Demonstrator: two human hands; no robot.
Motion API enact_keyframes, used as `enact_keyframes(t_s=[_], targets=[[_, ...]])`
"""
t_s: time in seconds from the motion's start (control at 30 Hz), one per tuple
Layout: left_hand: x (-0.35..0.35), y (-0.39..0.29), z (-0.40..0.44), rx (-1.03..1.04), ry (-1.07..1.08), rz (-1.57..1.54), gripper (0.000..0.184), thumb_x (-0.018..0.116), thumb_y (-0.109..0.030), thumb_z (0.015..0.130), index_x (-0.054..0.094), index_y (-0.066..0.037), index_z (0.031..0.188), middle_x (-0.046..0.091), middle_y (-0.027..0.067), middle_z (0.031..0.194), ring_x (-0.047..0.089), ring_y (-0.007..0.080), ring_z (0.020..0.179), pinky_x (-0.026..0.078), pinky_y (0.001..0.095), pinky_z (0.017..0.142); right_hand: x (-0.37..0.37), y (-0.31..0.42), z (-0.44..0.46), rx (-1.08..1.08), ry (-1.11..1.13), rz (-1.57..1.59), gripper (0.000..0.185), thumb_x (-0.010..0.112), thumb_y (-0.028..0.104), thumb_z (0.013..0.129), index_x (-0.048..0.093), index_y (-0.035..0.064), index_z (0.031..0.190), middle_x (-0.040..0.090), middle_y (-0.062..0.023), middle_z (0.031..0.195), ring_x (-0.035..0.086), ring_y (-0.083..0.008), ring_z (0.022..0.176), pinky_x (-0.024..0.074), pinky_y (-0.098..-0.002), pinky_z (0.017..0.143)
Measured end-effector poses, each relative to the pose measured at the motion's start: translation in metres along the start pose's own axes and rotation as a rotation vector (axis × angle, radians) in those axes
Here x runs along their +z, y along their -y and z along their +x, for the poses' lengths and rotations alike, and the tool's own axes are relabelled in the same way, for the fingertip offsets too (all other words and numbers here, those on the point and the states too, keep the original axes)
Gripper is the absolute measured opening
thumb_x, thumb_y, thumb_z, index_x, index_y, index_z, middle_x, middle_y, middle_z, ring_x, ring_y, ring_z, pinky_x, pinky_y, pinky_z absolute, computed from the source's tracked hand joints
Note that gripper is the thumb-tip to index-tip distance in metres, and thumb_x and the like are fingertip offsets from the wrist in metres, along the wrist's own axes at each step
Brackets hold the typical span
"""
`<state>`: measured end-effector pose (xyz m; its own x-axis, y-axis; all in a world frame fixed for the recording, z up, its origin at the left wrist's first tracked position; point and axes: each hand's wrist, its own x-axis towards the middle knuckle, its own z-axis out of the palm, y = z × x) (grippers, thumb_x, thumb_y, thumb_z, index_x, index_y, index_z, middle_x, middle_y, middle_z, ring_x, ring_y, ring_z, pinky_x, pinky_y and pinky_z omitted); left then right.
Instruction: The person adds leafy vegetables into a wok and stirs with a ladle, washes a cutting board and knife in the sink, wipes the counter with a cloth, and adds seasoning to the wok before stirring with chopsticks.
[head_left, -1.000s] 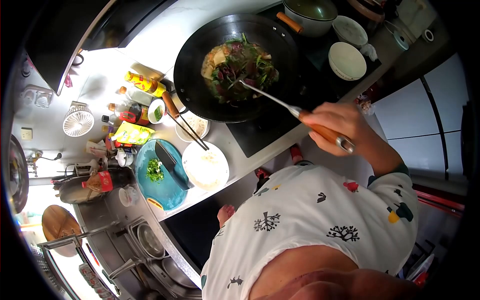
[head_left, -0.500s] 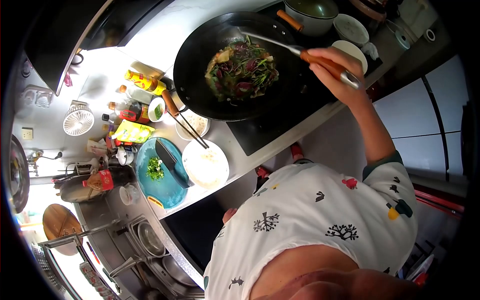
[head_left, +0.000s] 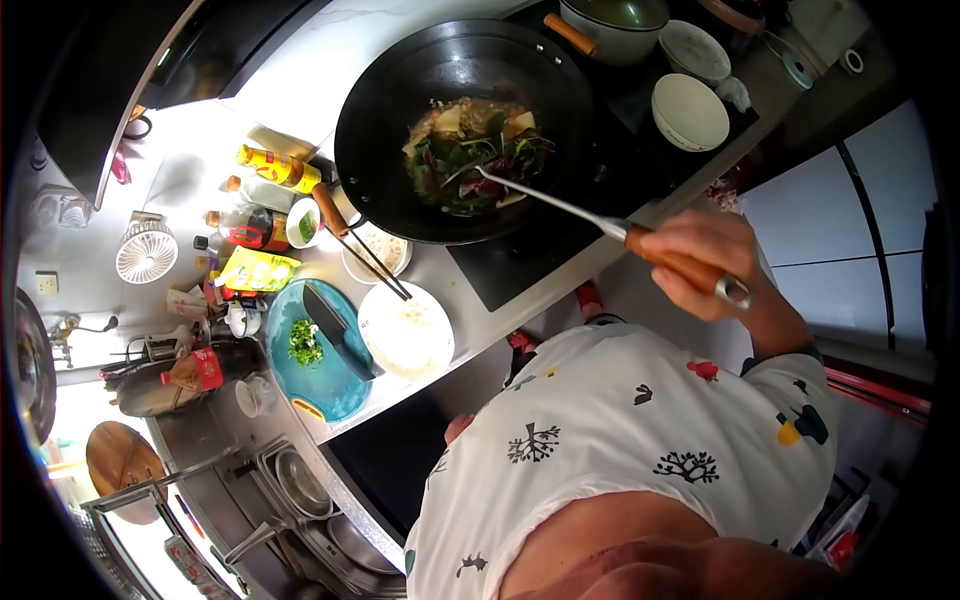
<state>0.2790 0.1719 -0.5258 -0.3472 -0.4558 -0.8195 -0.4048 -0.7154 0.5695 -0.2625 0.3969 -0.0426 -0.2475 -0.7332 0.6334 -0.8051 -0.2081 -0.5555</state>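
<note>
My right hand (head_left: 705, 262) grips the wooden handle of a long metal spatula (head_left: 565, 203). The spatula's working end is down among leafy greens (head_left: 470, 165) with dark red leaves and pale pieces, inside a large black wok (head_left: 375, 130). The greens hide the shape of that end. Only a small part of my left hand (head_left: 458, 429) shows, low beside the white shirt; its fingers cannot be made out.
Left of the wok stand a white bowl (head_left: 440, 345), a blue cutting board (head_left: 285, 370) with a knife (head_left: 335, 325) and chopped greens (head_left: 305, 343), and several bottles. A wooden wok handle (head_left: 329, 209) sticks out there. White bowls (head_left: 690, 112) and a lidded pot (head_left: 630, 45) stand right.
My right hand has come down and toward my body, drawing the spatula from the wok's far side to its near side. The greens have shifted nearer, exposing pale pieces behind them.
</note>
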Motion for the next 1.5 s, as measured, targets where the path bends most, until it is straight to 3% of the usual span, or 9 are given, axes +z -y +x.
enact_keyframes(t_s=[0.1, 0.17, 0.3, 0.4, 0.57, 0.73, 1.0, 1.17, 1.5], targets=[[-0.001, -0.015, 0.003, -0.117, 0.147, -0.349, 0.028, 0.054, -0.027, 0.093, 0.052, -0.001, 0.104, 0.062, 0.0138, 0.099, 0.062, 0.0274, 0.087, 0.051, 0.0372, 0.077, -0.004, 0.009, -0.001, 0.022, 0.049, -0.029, 0.030, 0.069, 0.001, 0.069, 0.064, 0.0007, 0.099, 0.066, -0.0120, 0.080, 0.063, -0.0238, 0.062, 0.0503, -0.0306, 0.054], [-0.007, -0.015, 0.012, -0.211, 0.041, -0.436, 0.027, 0.052, -0.025, 0.093, 0.051, -0.002, 0.107, 0.061, 0.0144, 0.102, 0.062, 0.0271, 0.087, 0.051, 0.0384, 0.075, 0.010, -0.007, 0.002, 0.023, 0.046, -0.037, 0.029, 0.070, 0.001, 0.069, 0.064, 0.0015, 0.098, 0.065, -0.0112, 0.079, 0.063, -0.0243, 0.062, 0.0504, -0.0312, 0.054], [0.016, -0.029, 0.001, -0.111, -0.271, -0.339, 0.025, 0.047, -0.021, 0.095, 0.051, -0.001, 0.110, 0.061, 0.0111, 0.098, 0.061, 0.0239, 0.084, 0.051, 0.0377, 0.069, 0.037, -0.042, 0.001, -0.006, 0.055, -0.051, 0.035, 0.071, 0.000, 0.069, 0.063, 0.0025, 0.103, 0.064, -0.0116, 0.084, 0.063, -0.0242, 0.066, 0.0500, -0.0289, 0.056], [0.026, -0.055, -0.021, -0.019, -0.222, -0.227, 0.026, 0.047, -0.021, 0.095, 0.051, -0.002, 0.112, 0.062, 0.0103, 0.098, 0.062, 0.0236, 0.084, 0.051, 0.0388, 0.067, 0.019, -0.022, 0.005, -0.023, 0.046, -0.085, 0.033, 0.071, 0.002, 0.068, 0.064, 0.0019, 0.100, 0.064, -0.0107, 0.079, 0.063, -0.0238, 0.062, 0.0499, -0.0310, 0.054], [0.009, -0.021, -0.009, -0.116, -0.212, -0.310, 0.030, 0.047, -0.020, 0.095, 0.048, -0.002, 0.118, 0.062, 0.0107, 0.103, 0.062, 0.0241, 0.089, 0.052, 0.0391, 0.073, 0.010, -0.014, 0.008, -0.026, 0.146, -0.123, 0.032, 0.071, 0.003, 0.068, 0.064, 0.0022, 0.099, 0.063, -0.0095, 0.077, 0.062, -0.0238, 0.060, 0.0493, -0.0316, 0.052], [0.006, 0.007, 0.001, -0.159, -0.236, -0.349, 0.035, 0.044, -0.021, 0.097, 0.045, 0.000, 0.125, 0.061, 0.0128, 0.108, 0.062, 0.0247, 0.093, 0.052, 0.0381, 0.079, 0.037, -0.056, 0.019, -0.033, -0.004, -0.034, 0.027, 0.070, 0.003, 0.074, 0.065, 0.0030, 0.100, 0.066, -0.0088, 0.082, 0.063, -0.0221, 0.066, 0.0501, -0.0287, 0.059], [-0.002, 0.024, 0.002, -0.169, -0.238, -0.364, 0.043, 0.042, -0.021, 0.098, 0.040, 0.003, 0.134, 0.060, 0.0158, 0.115, 0.062, 0.0254, 0.099, 0.052, 0.0366, 0.088, -0.029, -0.029, 0.002, 0.093, -0.091, -0.049, 0.026, 0.066, 0.000, 0.074, 0.065, -0.0011, 0.100, 0.067, -0.0131, 0.083, 0.064, -0.0195, 0.069, 0.0498, -0.0272, 0.063], [0.005, 0.010, 0.002, -0.208, -0.290, -0.368, 0.034, 0.045, -0.022, 0.097, 0.049, 0.002, 0.122, 0.063, 0.0136, 0.104, 0.064, 0.0228, 0.086, 0.054, 0.0347, 0.079, -0.031, -0.028, 0.002, 0.144, 0.106, 0.004, 0.023, 0.065, 0.001, 0.075, 0.064, -0.0007, 0.097, 0.068, -0.0122, 0.085, 0.065, -0.0207, 0.071, 0.0498, -0.0275, 0.064], [0.012, -0.012, -0.010, -0.171, -0.311, -0.369, 0.022, 0.048, -0.023, 0.096, 0.055, -0.004, 0.101, 0.064, 0.0065, 0.090, 0.063, 0.0180, 0.077, 0.053, 0.0310, 0.067, 0.029, -0.061, 0.014, 0.050, 0.021, -0.110, 0.021, 0.069, 0.004, 0.076, 0.065, 0.0053, 0.096, 0.065, -0.0087, 0.082, 0.065, -0.0234, 0.069, 0.0504, -0.0298, 0.060]])
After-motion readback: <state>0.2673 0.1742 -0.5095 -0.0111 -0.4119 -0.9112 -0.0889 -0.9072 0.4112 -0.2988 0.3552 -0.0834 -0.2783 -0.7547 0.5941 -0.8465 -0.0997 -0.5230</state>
